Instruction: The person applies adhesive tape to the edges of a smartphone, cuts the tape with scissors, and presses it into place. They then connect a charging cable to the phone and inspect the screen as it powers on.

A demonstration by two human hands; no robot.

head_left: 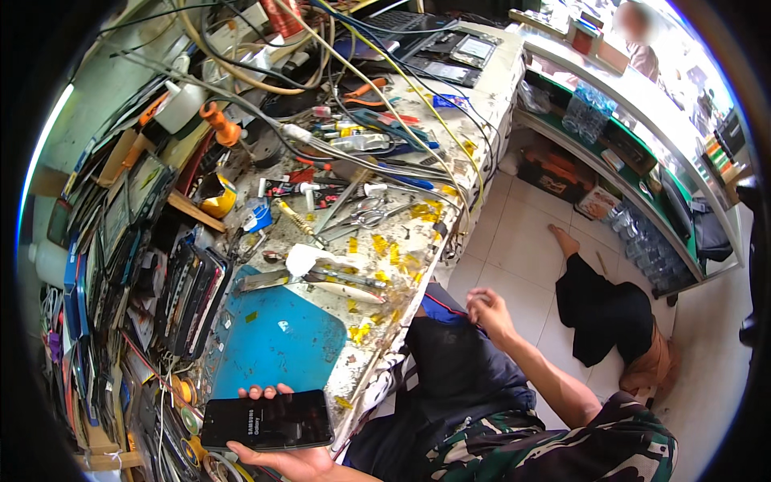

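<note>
My left hand [285, 460] is closed around a black smartphone [289, 422] at the lower left. The thumb lies along its near edge and the fingertips show over the far edge. Its dark screen faces up and is lit with white lettering. Under and beyond it, a blue work mat [281, 341] lies on the bench. My right hand [487, 313] hovers over my lap, right of the bench edge, its fingers curled in. Whether anything small is between them cannot be made out. Above the mat are a white-headed tool [309, 261] and tweezers [369, 217].
Cables [385, 96], glue tubes and pliers [365, 92] crowd the bench's far part. Stacked old devices [189, 297] line the left. An opened laptop [450, 52] sits at the back. On the right, a person in black [606, 309] lies on the tiled floor beside a glass counter [626, 145].
</note>
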